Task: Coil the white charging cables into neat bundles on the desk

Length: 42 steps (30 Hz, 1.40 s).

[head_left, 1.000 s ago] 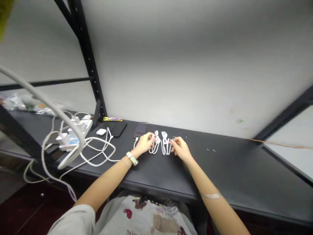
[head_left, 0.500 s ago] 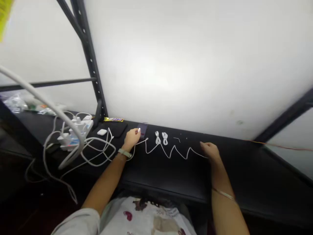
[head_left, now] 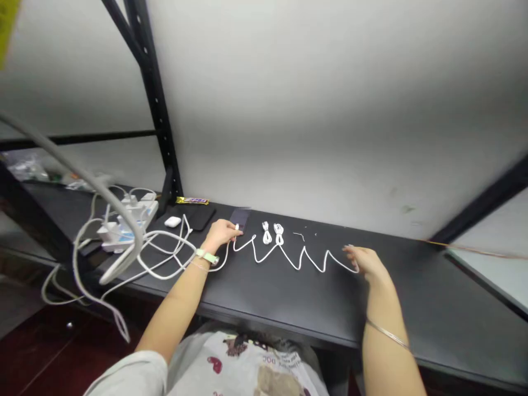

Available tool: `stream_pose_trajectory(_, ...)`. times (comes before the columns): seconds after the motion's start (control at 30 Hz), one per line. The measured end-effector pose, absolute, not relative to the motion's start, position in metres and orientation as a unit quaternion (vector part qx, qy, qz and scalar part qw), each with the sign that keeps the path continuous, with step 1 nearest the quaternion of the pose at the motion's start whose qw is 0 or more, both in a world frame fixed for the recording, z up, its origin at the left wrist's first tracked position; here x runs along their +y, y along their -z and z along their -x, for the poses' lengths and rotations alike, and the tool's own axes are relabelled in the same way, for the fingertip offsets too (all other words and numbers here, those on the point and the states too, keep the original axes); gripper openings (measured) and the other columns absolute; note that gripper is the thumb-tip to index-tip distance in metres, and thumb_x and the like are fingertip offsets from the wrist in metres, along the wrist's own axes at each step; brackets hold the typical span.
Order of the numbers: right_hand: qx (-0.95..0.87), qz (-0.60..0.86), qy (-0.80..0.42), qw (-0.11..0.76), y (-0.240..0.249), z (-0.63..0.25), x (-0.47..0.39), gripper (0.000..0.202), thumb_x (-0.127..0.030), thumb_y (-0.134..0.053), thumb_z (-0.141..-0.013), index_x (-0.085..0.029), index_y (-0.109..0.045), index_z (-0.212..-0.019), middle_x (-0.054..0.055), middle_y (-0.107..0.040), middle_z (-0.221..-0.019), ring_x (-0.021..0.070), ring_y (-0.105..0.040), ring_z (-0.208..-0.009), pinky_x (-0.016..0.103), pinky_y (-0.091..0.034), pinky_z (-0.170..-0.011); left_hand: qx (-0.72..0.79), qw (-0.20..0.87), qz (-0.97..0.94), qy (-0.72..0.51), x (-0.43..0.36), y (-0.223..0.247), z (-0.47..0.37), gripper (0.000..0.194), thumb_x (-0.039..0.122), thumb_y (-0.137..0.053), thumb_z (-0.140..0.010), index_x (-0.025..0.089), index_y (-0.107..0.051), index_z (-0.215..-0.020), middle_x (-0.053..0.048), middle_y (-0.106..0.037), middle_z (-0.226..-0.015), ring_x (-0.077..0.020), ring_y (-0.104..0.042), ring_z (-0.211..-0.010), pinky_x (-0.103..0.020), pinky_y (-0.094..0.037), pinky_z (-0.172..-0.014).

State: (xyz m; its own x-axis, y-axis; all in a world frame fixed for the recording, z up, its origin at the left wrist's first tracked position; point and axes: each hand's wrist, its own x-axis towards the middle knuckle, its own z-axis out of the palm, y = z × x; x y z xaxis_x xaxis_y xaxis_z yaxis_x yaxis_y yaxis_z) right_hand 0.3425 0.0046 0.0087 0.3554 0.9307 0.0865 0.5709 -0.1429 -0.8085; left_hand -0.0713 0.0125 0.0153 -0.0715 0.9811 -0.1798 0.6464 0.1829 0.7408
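A white cable (head_left: pixel 297 268) lies in zigzag bends across the black shelf between my hands. My left hand (head_left: pixel 221 233) pinches its white plug end, just in front of a dark phone (head_left: pixel 240 218). At the cable's other end, my right hand (head_left: pixel 364 260) is closed around it, with the cable running in under the fingers. Two small bundles of folded white cable, the left one (head_left: pixel 267 233) and the right one (head_left: pixel 279 234), rest behind the zigzag. A short thin white strip (head_left: pixel 299 235) lies to their right.
A white power strip (head_left: pixel 127 225) with plugs and tangled white cords (head_left: pixel 165 278) stands at left. Near it are a white earbud case (head_left: pixel 172 221), a black flat pad (head_left: pixel 198 216) and a yellow-purple wrapped bar (head_left: pixel 192 201). A black metal upright (head_left: pixel 159 104) rises behind.
My right hand has moved right and slightly down with the cable end, and the zigzag has shifted right with it. My left hand has lowered a little with the plug. The picture is darker.
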Motion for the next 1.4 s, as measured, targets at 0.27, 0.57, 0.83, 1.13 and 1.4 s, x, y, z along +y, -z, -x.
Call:
stream_pose_trajectory(0.27,-0.556,0.597,-0.506,0.281,-0.009,-0.268,-0.002,0.020,-0.026,-0.054,-0.092,-0.010,-0.059,-0.081,-0.003,-0.062,-0.065,0.0028,-0.049,-0.039,0.013,-0.037,-0.034,0.606,0.472,-0.611,-0.191,0.007,-0.001,0.038,0.027,0.031,-0.054,-0.088,0.013,-0.057,-0.108,-0.007,-0.061,-0.103,-0.0161,-0.061,-0.085,-0.034,-0.054,-0.073)
stream_pose_trajectory(0.57,-0.578,0.468,-0.609,0.275,0.004,-0.186,-0.013,0.024,-0.031,-0.054,-0.091,-0.010,-0.061,-0.082,0.001,-0.068,-0.065,0.0056,-0.056,-0.039,0.014,-0.043,-0.035,0.521,0.532,-0.630,-0.221,-0.001,0.012,0.001,0.031,0.032,-0.054,-0.088,0.014,-0.055,-0.113,-0.008,-0.060,-0.109,-0.0181,-0.061,-0.091,-0.038,-0.053,-0.077)
stream_pose_trajectory(0.83,-0.577,0.470,-0.571,0.347,0.020,-0.177,-0.012,0.021,-0.031,-0.053,-0.093,-0.011,-0.059,-0.092,-0.003,-0.059,-0.069,0.0047,-0.052,-0.046,0.016,-0.043,-0.040,0.467,0.515,-0.640,-0.328,-0.006,0.018,-0.015,0.025,0.031,-0.054,-0.088,0.012,-0.059,-0.103,-0.003,-0.064,-0.083,-0.0117,-0.061,-0.065,-0.025,-0.053,-0.055)
stream_pose_trajectory(1.13,-0.586,0.449,-0.528,0.418,0.023,-0.178,-0.012,0.017,-0.028,-0.054,-0.092,-0.012,-0.058,-0.098,-0.003,-0.058,-0.070,0.0051,-0.052,-0.048,0.017,-0.045,-0.042,0.417,0.465,-0.656,-0.424,-0.010,0.017,-0.019,0.035,0.033,-0.060,-0.076,0.015,-0.063,-0.106,-0.007,-0.067,-0.089,-0.0147,-0.063,-0.063,-0.020,-0.049,-0.043)
stream_pose_trajectory(1.4,-0.629,0.417,-0.475,0.452,0.016,-0.180,-0.016,0.029,-0.041,-0.069,-0.075,-0.014,-0.064,-0.084,-0.005,-0.056,-0.052,0.0082,-0.050,-0.038,0.019,-0.043,-0.035,0.426,0.445,-0.631,-0.471,-0.007,0.020,-0.020,0.026,0.037,-0.057,-0.079,0.015,-0.057,-0.093,-0.003,-0.062,-0.080,-0.0133,-0.060,-0.063,-0.019,-0.048,-0.041)
